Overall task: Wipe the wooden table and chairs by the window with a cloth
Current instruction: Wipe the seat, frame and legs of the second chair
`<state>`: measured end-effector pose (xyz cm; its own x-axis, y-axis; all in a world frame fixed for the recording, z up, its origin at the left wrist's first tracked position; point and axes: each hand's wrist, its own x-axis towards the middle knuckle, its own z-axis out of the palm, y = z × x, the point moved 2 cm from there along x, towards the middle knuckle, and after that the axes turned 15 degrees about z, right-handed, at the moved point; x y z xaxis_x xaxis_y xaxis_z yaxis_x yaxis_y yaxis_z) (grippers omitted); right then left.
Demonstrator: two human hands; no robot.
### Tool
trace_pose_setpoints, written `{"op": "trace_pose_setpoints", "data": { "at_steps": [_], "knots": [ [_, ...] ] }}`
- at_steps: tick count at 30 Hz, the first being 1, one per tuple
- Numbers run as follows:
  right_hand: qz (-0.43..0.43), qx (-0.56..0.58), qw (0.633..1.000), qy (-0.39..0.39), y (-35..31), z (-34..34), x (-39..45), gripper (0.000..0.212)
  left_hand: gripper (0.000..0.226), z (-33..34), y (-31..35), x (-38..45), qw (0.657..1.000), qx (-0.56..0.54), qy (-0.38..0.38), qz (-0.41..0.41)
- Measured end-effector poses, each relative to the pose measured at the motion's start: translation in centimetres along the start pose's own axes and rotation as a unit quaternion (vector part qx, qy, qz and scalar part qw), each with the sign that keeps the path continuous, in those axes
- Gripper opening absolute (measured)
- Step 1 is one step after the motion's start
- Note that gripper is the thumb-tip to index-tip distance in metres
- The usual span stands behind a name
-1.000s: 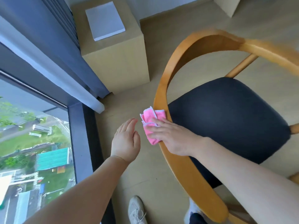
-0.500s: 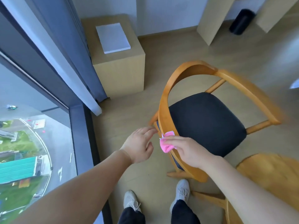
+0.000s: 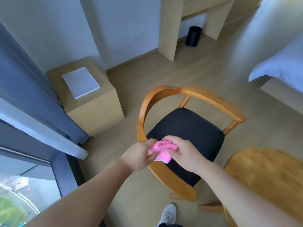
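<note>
A wooden chair (image 3: pixel 211 99) with a curved armrest rail and a black seat cushion (image 3: pixel 188 128) stands in the middle of the floor. Above its near left rail I hold a crumpled pink cloth (image 3: pixel 161 149) between both hands. My left hand (image 3: pixel 139 156) pinches the cloth's left side with thumb and fingers. My right hand (image 3: pixel 185 153) grips its right side with curled fingers. The round wooden table (image 3: pixel 268 177) shows at the lower right, partly behind my right forearm.
A boxy wooden side cabinet (image 3: pixel 91 107) with a white pad on top stands left of the chair, beside blue curtains (image 3: pixel 32 89) and the window (image 3: pixel 18 185). A desk and a black bin (image 3: pixel 193 36) are at the back. A bed (image 3: pixel 278 63) is at the right.
The view has risen and pulled back from the chair. My right hand lifted the cloth off the rail, and my left hand came in and took hold of it too.
</note>
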<state>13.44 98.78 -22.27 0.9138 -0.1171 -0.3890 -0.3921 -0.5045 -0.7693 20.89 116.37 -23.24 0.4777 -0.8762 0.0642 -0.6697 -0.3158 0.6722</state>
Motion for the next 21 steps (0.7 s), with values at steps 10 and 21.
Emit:
{"op": "trace_pose_setpoints", "data": {
  "at_steps": [10, 21],
  "knots": [
    [0.046, 0.113, 0.987, 0.108, -0.4, -6.5, 2.4, 0.022, 0.02, -2.8, 1.2, 10.1, 0.987, -0.067, -0.052, 0.139],
    [0.213, 0.167, 0.905, 0.328, -3.4, -1.1, 3.1, 0.013, 0.029, -4.0, -5.4, 16.3, 0.931, -0.024, -0.234, 0.28]
  ]
}}
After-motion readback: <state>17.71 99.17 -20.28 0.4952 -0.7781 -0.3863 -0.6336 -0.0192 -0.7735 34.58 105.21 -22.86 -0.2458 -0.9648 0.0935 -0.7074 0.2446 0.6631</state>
